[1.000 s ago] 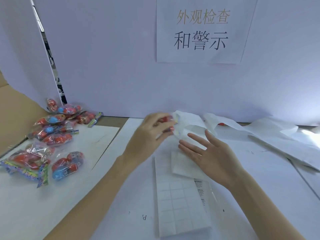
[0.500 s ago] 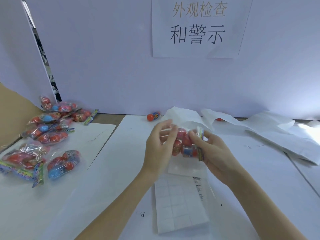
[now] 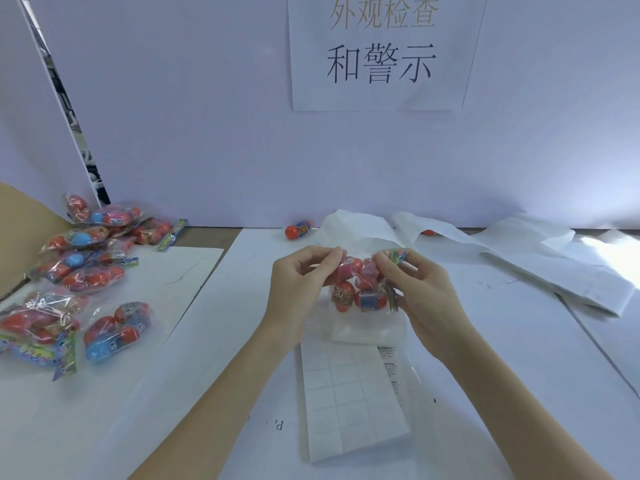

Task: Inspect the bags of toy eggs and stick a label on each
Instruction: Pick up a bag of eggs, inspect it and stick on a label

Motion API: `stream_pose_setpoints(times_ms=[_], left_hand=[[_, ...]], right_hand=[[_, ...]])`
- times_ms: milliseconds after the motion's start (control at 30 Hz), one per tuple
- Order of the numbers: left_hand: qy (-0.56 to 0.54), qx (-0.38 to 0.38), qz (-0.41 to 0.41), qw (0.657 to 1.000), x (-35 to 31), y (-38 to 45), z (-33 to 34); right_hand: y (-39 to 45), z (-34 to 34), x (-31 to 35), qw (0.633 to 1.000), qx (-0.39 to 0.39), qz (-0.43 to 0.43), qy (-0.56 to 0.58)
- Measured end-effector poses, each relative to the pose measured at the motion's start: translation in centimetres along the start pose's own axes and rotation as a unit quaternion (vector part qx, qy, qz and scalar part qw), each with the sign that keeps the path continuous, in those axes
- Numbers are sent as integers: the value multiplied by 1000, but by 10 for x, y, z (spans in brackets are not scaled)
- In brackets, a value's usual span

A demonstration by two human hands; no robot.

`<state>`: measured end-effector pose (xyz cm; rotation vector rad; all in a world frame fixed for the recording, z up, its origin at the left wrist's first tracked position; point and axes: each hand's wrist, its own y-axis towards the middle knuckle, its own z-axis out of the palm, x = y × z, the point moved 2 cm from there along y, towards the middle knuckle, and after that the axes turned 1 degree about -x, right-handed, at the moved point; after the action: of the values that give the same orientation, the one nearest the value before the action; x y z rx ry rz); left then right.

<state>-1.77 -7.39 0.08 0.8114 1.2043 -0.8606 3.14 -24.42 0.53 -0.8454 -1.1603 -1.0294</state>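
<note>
Bag of toy eggs [image 3: 360,287] held up between both hands, above worktop [image 3: 519,358] centre, over label sheet [image 3: 349,393]. Left hand [image 3: 298,292] pinches bag's left top edge, fingers curled. Right hand [image 3: 420,296] grips bag's right side, fingertips on coloured header. Red eggs visible inside clear plastic. Pile of egg bags [image 3: 72,278] at left edge of worktop. Loose egg [image 3: 298,230] near back edge. Crumpled white paper [image 3: 519,251] along back right. Wall sign [image 3: 381,50] behind.
</note>
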Motion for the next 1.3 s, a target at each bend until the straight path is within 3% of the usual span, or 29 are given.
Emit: stream_pose_setpoints(times_ms=[100,267,367,433,567,733,833,1000,1133,1200,1300], left_hand=[[42,3,20,999,-1,-2,-2],[63,-6,50,997,-3,-2,1],[69,54,12,996,0,-3,2],[51,90,8,995,1,-4,3],[37,48,32,998,0,-1,-1],[47,4,22,999,1,2,-5],[34,9,20,999,-1,3,-4],[23,-5,29,999,-5,4,-6],[20,-23,52,998,-7,4,-5],[31,-47,71,996,-9,3,-6],[17,-37,98,994,-11,4,-11]], right_hand=[[0,-3,3,1000,-10,-6,-19],[-2,-3,0,998,-50,10,45],[4,-10,-1,988,-92,29,119],[7,-16,2,987,-76,38,133],[6,-16,5,996,-34,33,70],[-3,-2,8,995,8,-44,-92],[-6,2,8,992,-12,-72,-105],[-6,1,9,996,-25,-47,-75],[-5,2,8,984,-53,-100,-137],[-6,0,13,980,-36,-124,-152],[-6,-3,19,981,52,-118,-148]])
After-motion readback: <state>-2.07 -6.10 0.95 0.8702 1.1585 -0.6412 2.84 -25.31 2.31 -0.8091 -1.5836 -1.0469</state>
